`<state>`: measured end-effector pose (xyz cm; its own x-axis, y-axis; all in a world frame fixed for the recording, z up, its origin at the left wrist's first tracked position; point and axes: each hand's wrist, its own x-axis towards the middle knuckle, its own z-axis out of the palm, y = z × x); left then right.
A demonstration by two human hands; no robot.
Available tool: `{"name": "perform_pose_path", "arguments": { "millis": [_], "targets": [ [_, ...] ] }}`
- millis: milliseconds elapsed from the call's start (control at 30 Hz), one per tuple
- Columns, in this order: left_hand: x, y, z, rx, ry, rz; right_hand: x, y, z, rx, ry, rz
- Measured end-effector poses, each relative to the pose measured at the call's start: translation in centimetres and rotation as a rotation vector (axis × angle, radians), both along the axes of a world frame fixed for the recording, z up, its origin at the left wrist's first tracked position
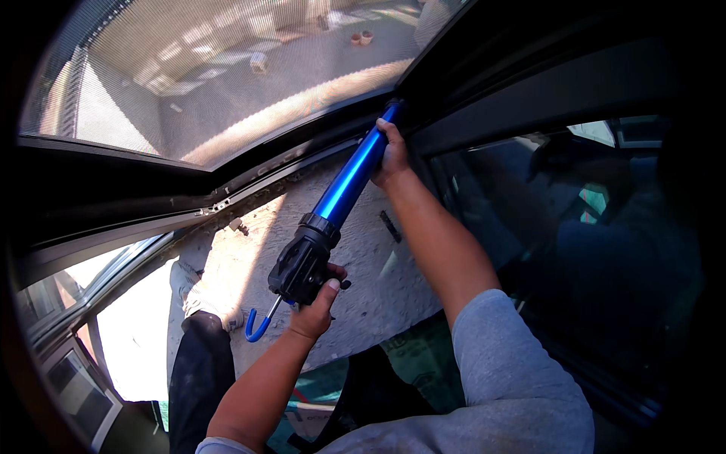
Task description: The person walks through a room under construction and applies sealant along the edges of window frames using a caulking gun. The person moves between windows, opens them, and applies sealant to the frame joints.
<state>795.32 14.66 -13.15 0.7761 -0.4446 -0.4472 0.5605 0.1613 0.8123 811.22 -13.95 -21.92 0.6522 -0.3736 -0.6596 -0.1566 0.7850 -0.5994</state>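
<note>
A caulking gun [352, 180] with a shiny blue barrel and a black body lies slantwise before me, its front end up and to the right. My left hand [314, 310] is closed round the handle by the trigger, below the black body. Farther up, my right hand [392, 155] wraps the barrel close to its front end. That front end meets the dark corner of the window frame [295, 136]; the nozzle is lost in shadow, so I cannot tell whether it touches. From the rear sticks out a rod with a blue hooked end [259, 327].
Beneath the gun is a rough, pale ledge [363, 250] with small debris and a dark strip [390, 226] on it. A mesh screen [227, 83] fills the upper left. At right stands a dark, reflective glass pane [575, 250]. My shoe [212, 299] rests at the ledge's left.
</note>
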Motion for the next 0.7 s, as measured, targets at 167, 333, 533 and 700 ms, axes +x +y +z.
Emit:
{"name": "perform_pose_path", "arguments": {
  "millis": [167, 333, 533, 700],
  "targets": [
    [-1.8, -0.7, 0.1, 0.024, -0.059, -0.012, -1.1, -0.3, 1.5, 0.003, -0.025, 0.042],
    [-2.5, -0.8, -0.3, 0.078, -0.109, -0.04, -1.3, -0.6, 1.1, 0.008, -0.064, 0.077],
    [-3.0, -0.7, -1.5, 0.101, -0.169, -0.069, -1.5, -1.1, 0.6, 0.019, -0.082, 0.095],
    [-2.8, -0.8, -1.2, 0.114, -0.181, -0.073, -1.7, -1.1, 0.6, 0.012, -0.061, 0.07]
  ]
}}
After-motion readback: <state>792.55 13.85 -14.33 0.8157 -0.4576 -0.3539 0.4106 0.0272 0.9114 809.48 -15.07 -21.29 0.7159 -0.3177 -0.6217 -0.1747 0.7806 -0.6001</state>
